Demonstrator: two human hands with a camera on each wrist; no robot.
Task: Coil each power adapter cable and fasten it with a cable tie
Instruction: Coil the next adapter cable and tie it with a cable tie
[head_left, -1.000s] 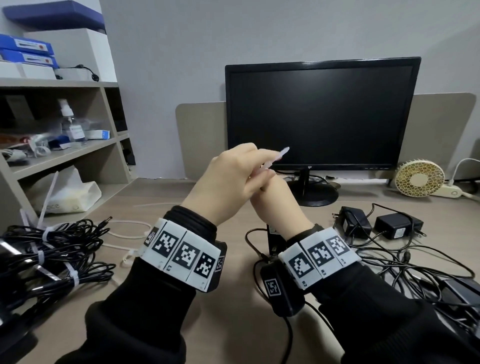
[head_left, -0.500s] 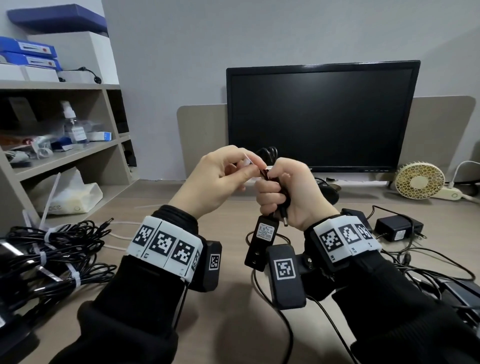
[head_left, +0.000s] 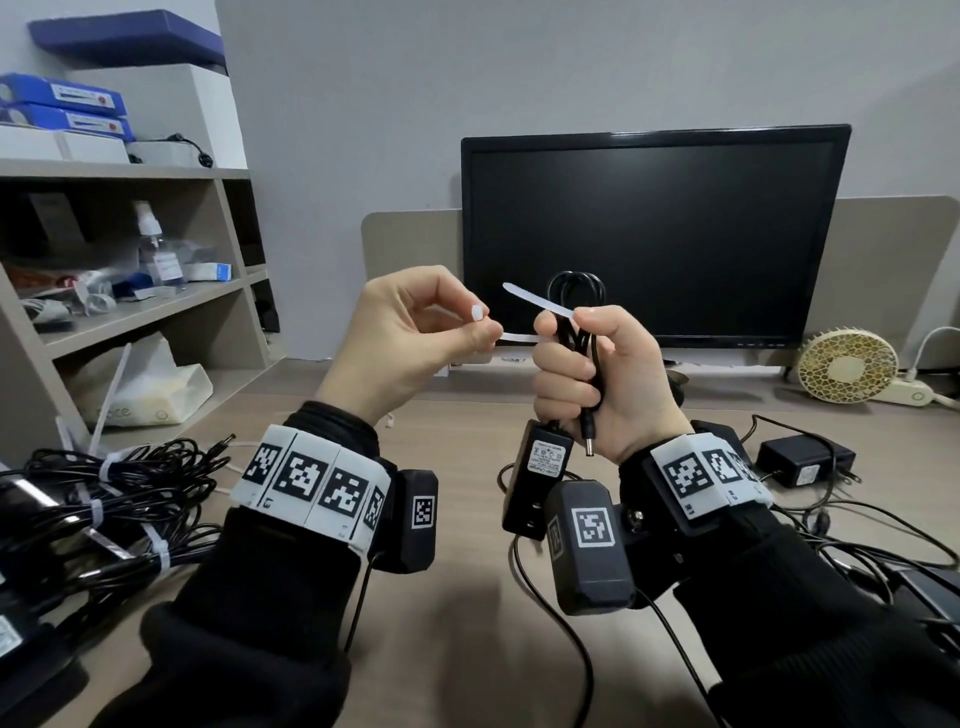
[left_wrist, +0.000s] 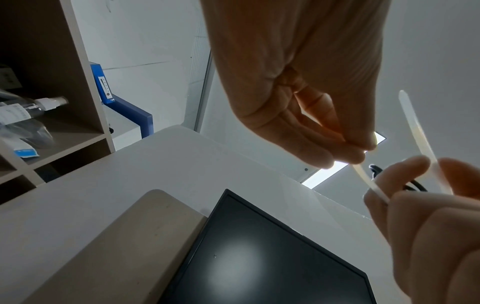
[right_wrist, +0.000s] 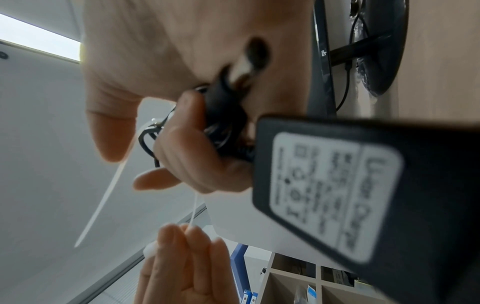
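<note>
My right hand (head_left: 587, 364) grips a coiled black cable (head_left: 575, 296) upright in front of the monitor; its barrel plug (head_left: 588, 441) and the black adapter brick (head_left: 537, 478) hang below the fist. A white cable tie (head_left: 535, 306) is wrapped behind the coil, its pointed end sticking up left. My left hand (head_left: 457, 332) pinches the tie's other end between thumb and forefinger, just left of the coil. In the left wrist view the tie (left_wrist: 418, 131) passes between both hands. The right wrist view shows the adapter brick (right_wrist: 363, 195) close up and the tie (right_wrist: 103, 201) hanging free.
Several tied black cable bundles (head_left: 104, 499) lie at the left of the desk (head_left: 457, 623). Loose adapters (head_left: 805, 462) and tangled cables sit at the right. A dark monitor (head_left: 654, 239) stands behind, a small fan (head_left: 847, 364) to its right, shelving (head_left: 130, 291) to the left.
Both hands rose and drew slightly apart. The tie now runs around the coil, with my left hand pulling one end leftward; the coil has turned upright in my right fist.
</note>
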